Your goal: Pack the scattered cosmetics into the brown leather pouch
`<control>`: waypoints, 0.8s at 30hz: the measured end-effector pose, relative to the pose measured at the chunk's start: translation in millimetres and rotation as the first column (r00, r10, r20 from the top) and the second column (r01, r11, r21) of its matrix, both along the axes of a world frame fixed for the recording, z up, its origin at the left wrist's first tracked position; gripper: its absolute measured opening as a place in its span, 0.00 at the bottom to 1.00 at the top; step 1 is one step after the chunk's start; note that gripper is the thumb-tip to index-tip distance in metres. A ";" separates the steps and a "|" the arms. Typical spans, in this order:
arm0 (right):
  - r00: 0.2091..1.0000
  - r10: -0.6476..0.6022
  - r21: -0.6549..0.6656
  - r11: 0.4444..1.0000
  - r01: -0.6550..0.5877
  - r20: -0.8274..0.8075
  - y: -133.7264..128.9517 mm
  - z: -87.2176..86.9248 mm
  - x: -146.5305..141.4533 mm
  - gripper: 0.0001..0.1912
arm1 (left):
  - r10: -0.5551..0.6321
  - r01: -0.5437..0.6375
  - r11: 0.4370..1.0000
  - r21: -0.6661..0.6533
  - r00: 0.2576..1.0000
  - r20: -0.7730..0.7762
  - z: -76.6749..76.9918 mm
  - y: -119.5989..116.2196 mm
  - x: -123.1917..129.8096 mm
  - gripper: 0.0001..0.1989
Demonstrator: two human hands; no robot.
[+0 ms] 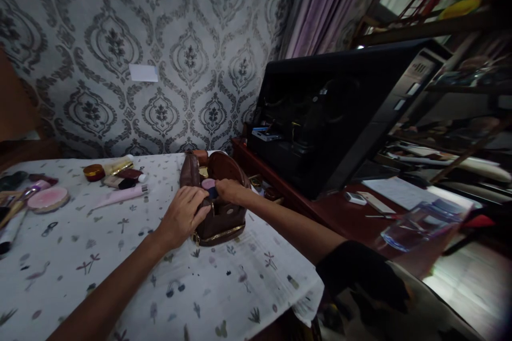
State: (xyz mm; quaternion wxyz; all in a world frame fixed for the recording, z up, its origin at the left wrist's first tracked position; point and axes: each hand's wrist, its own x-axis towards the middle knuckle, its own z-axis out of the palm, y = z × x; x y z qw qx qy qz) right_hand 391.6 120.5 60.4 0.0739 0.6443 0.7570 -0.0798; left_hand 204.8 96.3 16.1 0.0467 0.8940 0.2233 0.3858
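A brown makeup bag [222, 226] with a gold zipper stands unzipped on the cloth-covered table, its lid flap tipped back. My left hand [186, 213] is closed on the bag's near left rim, fingers over the edge and thumb toward the front. Over the opening, my right hand [230, 192] reaches in from the right with its fingers curled. Right at those fingertips is a small dark blue item with a pinkish-purple round top [208, 184]; whether they grip it is hard to see. Other contents of the bag are mostly hidden by my hands.
Cosmetics lie at left on the patterned tablecloth [132, 272]: a pink round compact [48, 199], a pink tube [122, 195], an amber jar [94, 172] and brushes. At right, a black computer case [320, 112] and a clear container [420, 224] sit on a dark red desk.
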 end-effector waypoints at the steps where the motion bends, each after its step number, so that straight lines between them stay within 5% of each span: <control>1: 1.000 0.007 -0.006 1.000 -0.007 0.006 1.1 -0.5 -0.8 0.20 | 0.000 0.000 1.000 -0.004 1.000 -0.001 -0.2 0.1 -0.1 0.12; 9: 0.984 0.176 -0.105 0.979 -0.176 -0.014 -8.9 9.9 -6.4 0.29 | -0.001 0.001 1.000 -0.008 1.000 -0.021 1.4 0.1 -0.7 0.12; 15: 0.984 0.176 -0.248 0.953 -0.173 -0.009 -13.1 29.1 -5.5 0.32 | -0.003 -0.015 0.997 -0.082 0.978 -0.209 19.9 2.3 -5.1 0.15; 20: 0.986 0.167 -0.325 0.932 -0.160 -0.007 -13.8 32.9 -1.5 0.28 | 0.028 -0.066 0.995 -0.072 0.895 -0.444 41.4 9.8 4.0 0.19; 24: 0.994 0.104 -0.291 0.952 -0.095 0.015 -13.3 25.6 1.2 0.21 | 0.039 -0.076 0.995 -0.058 0.872 -0.488 47.0 13.7 10.1 0.20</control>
